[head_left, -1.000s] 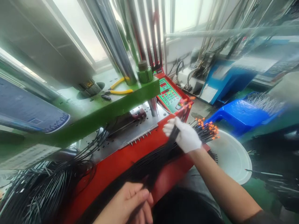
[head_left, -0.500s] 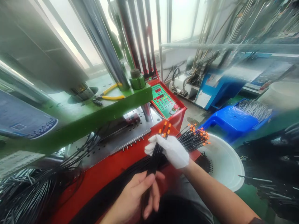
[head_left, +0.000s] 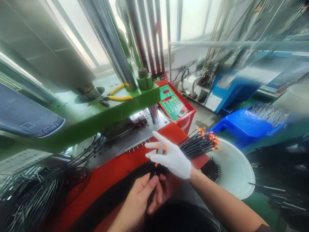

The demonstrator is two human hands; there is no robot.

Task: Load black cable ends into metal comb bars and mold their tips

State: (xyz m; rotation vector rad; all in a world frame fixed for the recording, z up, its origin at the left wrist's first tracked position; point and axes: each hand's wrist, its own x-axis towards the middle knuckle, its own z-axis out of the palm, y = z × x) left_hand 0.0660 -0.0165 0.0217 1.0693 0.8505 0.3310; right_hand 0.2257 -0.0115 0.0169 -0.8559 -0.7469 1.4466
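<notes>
My bare left hand (head_left: 146, 188) is closed around a few thin black cables (head_left: 156, 171), thumb on top, low in the middle of the view. Orange tips cap the cables' upper ends. Just above it, my right hand (head_left: 172, 158), in a white glove, has its fingers spread; a couple of orange tips show among them, but whether they touch the glove is unclear. Behind the glove, a bundle of black cables with orange tips (head_left: 199, 143) rests on the red machine edge (head_left: 173, 133). More black cables run leftward beneath my hands.
A white tub (head_left: 241, 167) stands at the right, a blue bin (head_left: 243, 124) beyond it. Yellow-handled pliers (head_left: 120, 96) lie on the green press plate (head_left: 96, 119). A red control box (head_left: 172, 103) is behind. Loose grey and black cables (head_left: 26, 203) hang at lower left.
My right fingers have gone from being closed about the held cables to spread apart. The orange tips sit lower, nearer my left hand. The view has shifted slightly.
</notes>
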